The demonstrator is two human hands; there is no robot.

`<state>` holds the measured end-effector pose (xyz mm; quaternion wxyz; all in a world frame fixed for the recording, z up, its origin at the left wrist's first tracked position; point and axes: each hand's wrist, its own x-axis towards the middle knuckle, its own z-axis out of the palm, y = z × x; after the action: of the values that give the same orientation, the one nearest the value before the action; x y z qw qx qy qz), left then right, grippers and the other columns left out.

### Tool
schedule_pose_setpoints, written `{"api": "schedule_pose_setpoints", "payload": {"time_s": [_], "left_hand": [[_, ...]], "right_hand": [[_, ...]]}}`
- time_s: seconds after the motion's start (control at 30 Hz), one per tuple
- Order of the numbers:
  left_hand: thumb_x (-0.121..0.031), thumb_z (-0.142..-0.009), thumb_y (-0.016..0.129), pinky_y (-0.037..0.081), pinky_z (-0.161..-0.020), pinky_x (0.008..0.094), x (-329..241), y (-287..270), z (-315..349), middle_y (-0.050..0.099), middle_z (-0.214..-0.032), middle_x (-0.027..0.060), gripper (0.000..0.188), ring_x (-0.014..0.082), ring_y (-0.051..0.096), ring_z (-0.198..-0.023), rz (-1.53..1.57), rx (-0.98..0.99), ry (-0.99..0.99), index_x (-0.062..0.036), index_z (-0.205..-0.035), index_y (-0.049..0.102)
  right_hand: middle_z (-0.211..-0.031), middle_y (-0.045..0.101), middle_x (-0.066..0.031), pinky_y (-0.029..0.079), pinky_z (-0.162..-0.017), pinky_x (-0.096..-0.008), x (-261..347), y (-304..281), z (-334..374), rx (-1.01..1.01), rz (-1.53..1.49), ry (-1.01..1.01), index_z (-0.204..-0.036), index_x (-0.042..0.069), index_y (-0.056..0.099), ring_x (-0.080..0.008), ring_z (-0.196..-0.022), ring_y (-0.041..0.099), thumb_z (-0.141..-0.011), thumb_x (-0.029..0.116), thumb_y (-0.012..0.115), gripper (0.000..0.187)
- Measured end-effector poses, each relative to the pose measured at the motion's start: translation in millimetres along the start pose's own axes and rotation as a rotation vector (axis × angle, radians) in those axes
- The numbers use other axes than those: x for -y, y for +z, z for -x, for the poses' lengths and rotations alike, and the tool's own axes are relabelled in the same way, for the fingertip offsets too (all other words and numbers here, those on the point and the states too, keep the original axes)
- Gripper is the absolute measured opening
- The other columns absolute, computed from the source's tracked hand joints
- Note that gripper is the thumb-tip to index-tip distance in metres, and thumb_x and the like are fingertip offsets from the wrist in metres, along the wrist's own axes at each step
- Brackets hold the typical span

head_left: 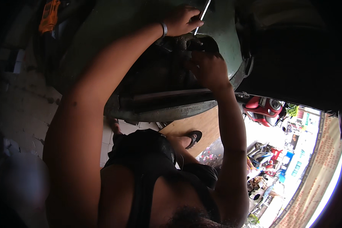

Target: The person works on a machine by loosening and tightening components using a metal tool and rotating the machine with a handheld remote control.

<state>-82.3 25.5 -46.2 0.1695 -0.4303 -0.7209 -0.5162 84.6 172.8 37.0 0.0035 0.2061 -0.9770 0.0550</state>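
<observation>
My left hand (183, 22) is at the top, over a worn green metal panel (121, 22). Its thumb and fingers pinch a thin white rod (205, 12), which slants down to the rim of a dark opening (208, 42) in the panel. A silver band circles the left wrist. Below the opening, my right hand (210, 70) is curled closed at its lower edge. Shadow hides its fingertips and whatever they may hold. Dark metal parts (184, 43) sit inside the opening, too dim to name.
An orange tool-like object (49, 17) lies at the upper left. The panel's curved lower edge (171, 112) crosses in front of me. Beneath are floor tiles (106, 140) and a wooden board (197, 127) under my sandalled foot. Outside on the right stands a red motor scooter (264, 110).
</observation>
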Motion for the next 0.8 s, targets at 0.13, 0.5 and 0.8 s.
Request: {"api": "schedule_pose_setpoints", "payload": {"time_s": [0.13, 0.5, 0.8], "left_hand": [[-0.028, -0.096, 0.067, 0.052, -0.083, 0.0464, -8, -7, -3, 0.066, -0.095, 0.0193, 0.026, 0.0367, 0.065, -0.094, -0.053, 0.056, -0.085, -0.0022, -0.095, 0.065], [-0.027, -0.097, 0.066, 0.052, -0.086, 0.0462, -11, -7, -2, 0.066, -0.097, 0.0198, 0.025, 0.0383, 0.064, -0.096, -0.024, 0.047, -0.102, -0.0016, -0.094, 0.064], [-0.026, -0.094, 0.068, 0.052, -0.080, 0.0473, -10, -8, -4, 0.066, -0.090, 0.0199, 0.026, 0.0394, 0.065, -0.090, -0.012, 0.026, -0.079, -0.0006, -0.090, 0.064]], "right_hand": [[-0.076, 0.071, -0.0120, 0.056, -0.064, -0.0453, 2, 1, -1, -0.057, 0.004, -0.038, -0.083, 0.007, 0.068, -0.0351, -0.073, 0.071, -0.087, 0.030, 0.076, 0.025], [-0.082, 0.074, -0.0101, 0.058, -0.073, -0.0449, 6, 2, -1, 0.059, 0.104, 0.041, -0.105, 0.021, 0.078, -0.0318, -0.075, 0.073, -0.092, 0.031, 0.067, 0.020], [-0.076, 0.070, -0.0144, 0.054, -0.066, -0.0461, -2, 4, -3, -0.002, 0.078, -0.072, -0.080, 0.006, 0.067, -0.0373, -0.072, 0.069, -0.092, 0.029, 0.071, 0.026]]}}
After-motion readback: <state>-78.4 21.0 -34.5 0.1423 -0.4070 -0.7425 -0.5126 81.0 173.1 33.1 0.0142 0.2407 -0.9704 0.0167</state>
